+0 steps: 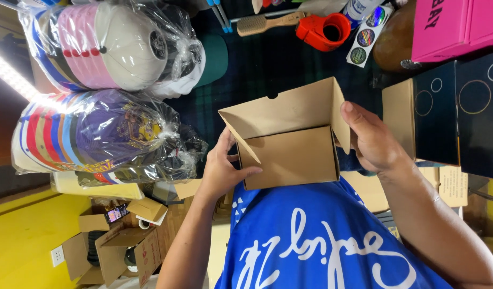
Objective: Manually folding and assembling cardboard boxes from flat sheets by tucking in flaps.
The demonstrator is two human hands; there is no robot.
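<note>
Hands hold a brown cardboard box [289,142] above a dark plaid table [268,64]: left hand [222,168] fingers curled on its side, right hand [372,139] gripping its open flap. Bagged caps [107,48] lie nearby.

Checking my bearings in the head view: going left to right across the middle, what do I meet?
Bagged stack of caps → left hand → open brown cardboard box → right hand → dark box with circle outlines.

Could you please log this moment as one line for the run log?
left hand: holds cardboard box | right hand: holds box flap | box: open, part-folded | nearby: bagged caps
</note>
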